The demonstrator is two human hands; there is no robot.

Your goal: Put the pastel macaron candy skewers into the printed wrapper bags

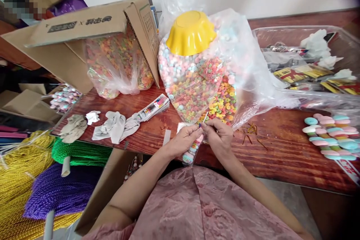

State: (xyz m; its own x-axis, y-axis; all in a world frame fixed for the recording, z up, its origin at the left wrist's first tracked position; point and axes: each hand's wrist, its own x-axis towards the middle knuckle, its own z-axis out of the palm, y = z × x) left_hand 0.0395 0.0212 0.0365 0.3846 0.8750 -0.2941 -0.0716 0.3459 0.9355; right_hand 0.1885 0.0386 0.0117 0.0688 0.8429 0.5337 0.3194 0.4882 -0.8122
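Near the table's front edge my left hand point(184, 139) is closed around a small clear packet point(190, 153) with pastel candies inside. My right hand point(218, 133) is pinched at the packet's top end, close to a thin pale stick and a small dark blue bit; what exactly its fingertips hold is too small to tell. Just beyond both hands lies a big clear bag of colourful ring candies point(222, 101) and pastel pieces, with a yellow scalloped bowl point(191, 33) upside down on top. Several gold twist ties point(251, 129) lie right of my right hand.
A cardboard box point(146, 26) holding bagged ring candies stands at the back left. Gloves point(112, 126) and a stack of printed sleeves point(154, 108) lie left. Skewered pastel candies point(332, 135) and a clear bin point(348, 33) are right. Rope bundles point(59, 191) sit lower left.
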